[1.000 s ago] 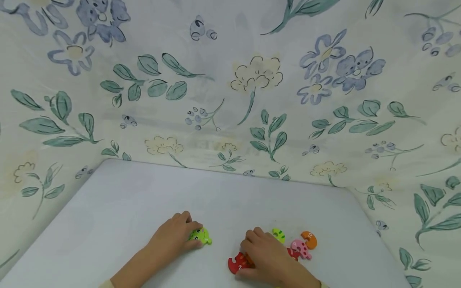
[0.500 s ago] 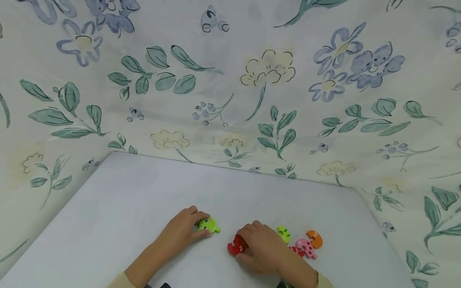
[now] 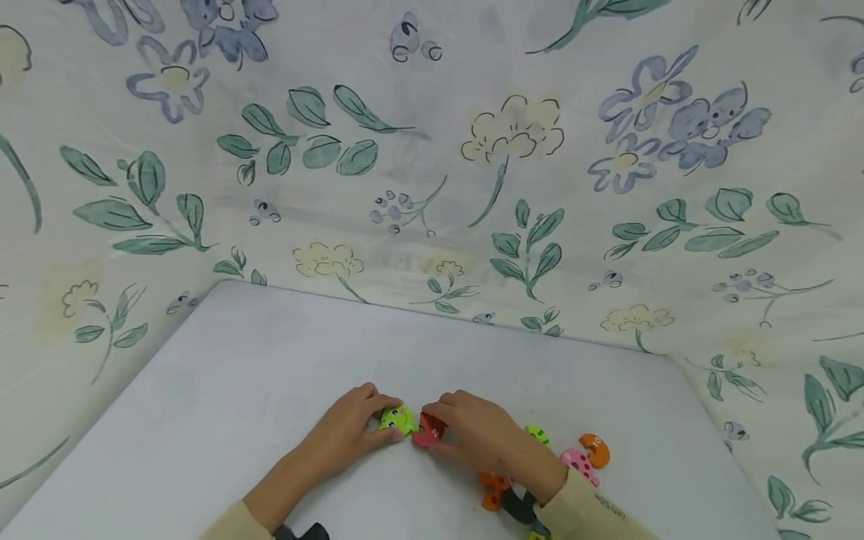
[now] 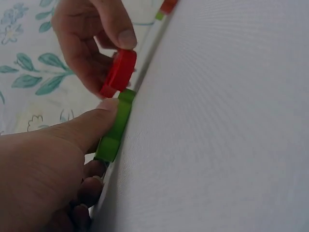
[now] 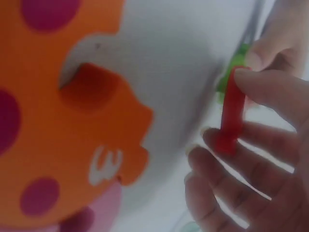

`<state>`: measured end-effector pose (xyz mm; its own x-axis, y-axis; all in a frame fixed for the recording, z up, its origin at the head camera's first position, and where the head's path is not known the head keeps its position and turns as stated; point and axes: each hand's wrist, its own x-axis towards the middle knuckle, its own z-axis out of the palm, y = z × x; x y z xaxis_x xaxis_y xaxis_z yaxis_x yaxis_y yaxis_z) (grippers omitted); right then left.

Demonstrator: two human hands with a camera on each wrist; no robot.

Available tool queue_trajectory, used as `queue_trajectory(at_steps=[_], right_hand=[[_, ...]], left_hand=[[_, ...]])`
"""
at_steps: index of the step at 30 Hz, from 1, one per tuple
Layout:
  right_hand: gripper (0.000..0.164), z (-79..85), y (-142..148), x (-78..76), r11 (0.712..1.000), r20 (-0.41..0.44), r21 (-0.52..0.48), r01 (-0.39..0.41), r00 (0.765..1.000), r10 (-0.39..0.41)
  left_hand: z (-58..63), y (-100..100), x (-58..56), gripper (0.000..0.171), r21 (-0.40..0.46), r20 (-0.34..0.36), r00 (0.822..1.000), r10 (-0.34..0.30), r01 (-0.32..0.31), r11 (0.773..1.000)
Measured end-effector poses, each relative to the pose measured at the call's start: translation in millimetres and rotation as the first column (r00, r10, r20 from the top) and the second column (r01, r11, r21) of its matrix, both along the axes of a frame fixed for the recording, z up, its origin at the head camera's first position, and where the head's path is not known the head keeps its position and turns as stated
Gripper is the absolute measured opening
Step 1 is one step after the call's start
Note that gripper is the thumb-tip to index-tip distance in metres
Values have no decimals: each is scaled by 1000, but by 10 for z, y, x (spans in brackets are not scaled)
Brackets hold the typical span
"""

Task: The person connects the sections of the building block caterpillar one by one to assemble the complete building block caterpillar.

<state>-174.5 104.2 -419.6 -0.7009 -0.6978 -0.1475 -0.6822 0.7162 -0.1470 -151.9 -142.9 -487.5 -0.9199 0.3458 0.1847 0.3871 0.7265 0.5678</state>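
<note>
On the white table (image 3: 256,375) my left hand (image 3: 358,424) holds a bright green puzzle piece with a face (image 3: 397,420), thumb along its edge (image 4: 113,130). My right hand (image 3: 472,431) pinches a red puzzle piece (image 3: 429,432) and holds it tilted against the green one's right edge (image 4: 119,72). In the right wrist view the red piece (image 5: 232,108) is seen edge-on between thumb and fingers, the green piece (image 5: 231,67) just behind it.
More pieces lie to the right: a green one (image 3: 538,433), pink (image 3: 579,463), orange (image 3: 597,450), another orange (image 3: 494,487) and a dark one (image 3: 518,506). A big orange spotted piece (image 5: 53,125) fills the right wrist view. Floral cloth (image 3: 472,150) walls the table.
My right hand has carried the red piece leftwards from the pile up against the green piece. The left hand has stayed on the green piece. The camera has tilted slightly.
</note>
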Motion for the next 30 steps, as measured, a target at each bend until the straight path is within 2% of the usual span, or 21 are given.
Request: queue_trajectory(at_steps=[9,22,30], right_hand=[[51,-31,-56,-123,999,70,32,6,997,-9],[49,-18,-125,-137,998,59,61,9,998,-13],[59,-5,-47,-132,994,118,81,79,989,-88]], left_hand=[[40,24,-15,49,6,28,999,-24,24,1000],[-5,20,-16,50,16,36,999,2,-3,1000],[21,18,0,51,24,41,999,0,-1,1000]])
